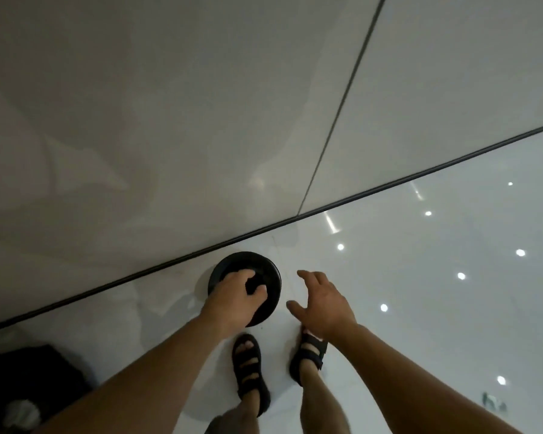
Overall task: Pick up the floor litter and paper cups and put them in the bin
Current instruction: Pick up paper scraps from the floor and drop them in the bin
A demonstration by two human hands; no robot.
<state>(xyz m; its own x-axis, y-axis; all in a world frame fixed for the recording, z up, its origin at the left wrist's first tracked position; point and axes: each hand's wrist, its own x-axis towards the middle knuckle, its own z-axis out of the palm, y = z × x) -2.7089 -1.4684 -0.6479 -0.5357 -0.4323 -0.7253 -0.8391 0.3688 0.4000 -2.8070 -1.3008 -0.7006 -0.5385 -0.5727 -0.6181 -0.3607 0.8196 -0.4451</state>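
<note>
One bin [243, 259], directly under left hand [232, 297]

The wall [170, 120] fills the upper half of the frame and closes off all room behind the black bin [248, 256], which stands just beside the wall's dark base strip [389, 183]. The left hand [235, 296] covers much of the bin's mouth. Open glossy floor [436, 308] spreads across centre right. A dark bulky object [29, 371] blocks the lower left corner, and sandalled feet [248, 364] stand at lower centre.
</note>
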